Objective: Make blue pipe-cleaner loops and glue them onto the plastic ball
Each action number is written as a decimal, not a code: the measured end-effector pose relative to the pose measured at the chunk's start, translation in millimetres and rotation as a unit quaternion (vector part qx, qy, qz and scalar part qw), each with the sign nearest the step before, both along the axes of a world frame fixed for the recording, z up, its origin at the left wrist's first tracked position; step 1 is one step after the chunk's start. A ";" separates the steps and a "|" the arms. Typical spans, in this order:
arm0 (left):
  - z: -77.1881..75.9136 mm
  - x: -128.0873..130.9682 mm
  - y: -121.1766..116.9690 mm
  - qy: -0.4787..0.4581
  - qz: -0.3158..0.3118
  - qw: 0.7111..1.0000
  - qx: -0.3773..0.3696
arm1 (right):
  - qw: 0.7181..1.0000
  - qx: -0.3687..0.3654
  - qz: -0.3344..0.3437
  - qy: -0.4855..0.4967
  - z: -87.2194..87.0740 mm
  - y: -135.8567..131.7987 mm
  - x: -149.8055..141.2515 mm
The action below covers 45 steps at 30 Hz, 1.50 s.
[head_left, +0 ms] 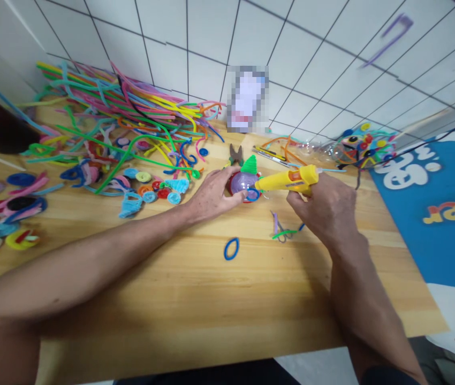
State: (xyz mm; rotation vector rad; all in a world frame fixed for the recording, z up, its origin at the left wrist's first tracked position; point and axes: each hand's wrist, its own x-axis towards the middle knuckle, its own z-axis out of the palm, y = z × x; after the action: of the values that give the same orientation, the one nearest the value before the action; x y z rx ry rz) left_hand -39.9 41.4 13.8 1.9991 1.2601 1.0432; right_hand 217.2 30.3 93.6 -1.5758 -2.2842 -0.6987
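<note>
My left hand [211, 195] is curled around a clear purple ball [240, 183] trimmed with red and blue pipe cleaner and topped by a green cone [249, 164], holding it down on the wooden table [195, 299]. My right hand [326, 206] grips a yellow glue gun [289, 180], whose nozzle points left and touches the ball's right side. A blue pipe-cleaner loop [231, 248] lies on the table in front of the ball. Small green and purple scraps [282, 230] lie just under my right hand.
A big tangle of coloured pipe cleaners [123, 115] fills the far left, with coiled discs [159, 190] near it. Pliers [236, 155] and a yellow cutter [270, 155] lie behind the ball. A decorated ball [358, 144] sits far right. A blue mat [436, 214] covers the floor beyond the table's right edge.
</note>
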 end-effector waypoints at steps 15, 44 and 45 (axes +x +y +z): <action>0.5 0.4 -0.3 0.000 -0.005 1.000 0.002 | 1.000 -0.004 0.010 0.015 0.5 0.7 2.8; -4.1 -0.3 0.5 -0.005 0.002 1.000 -0.002 | 0.981 -0.028 -0.055 0.183 31.8 -13.6 18.9; -4.7 -0.4 0.5 -0.007 0.003 1.000 -0.002 | 0.974 -0.032 -0.078 0.209 34.8 -14.9 28.6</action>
State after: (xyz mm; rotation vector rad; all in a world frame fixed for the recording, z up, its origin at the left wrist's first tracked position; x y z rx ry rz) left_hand -40.3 41.9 9.1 1.9838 1.2619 1.0554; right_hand 245.8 15.4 128.5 -1.7514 -1.9077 -0.2887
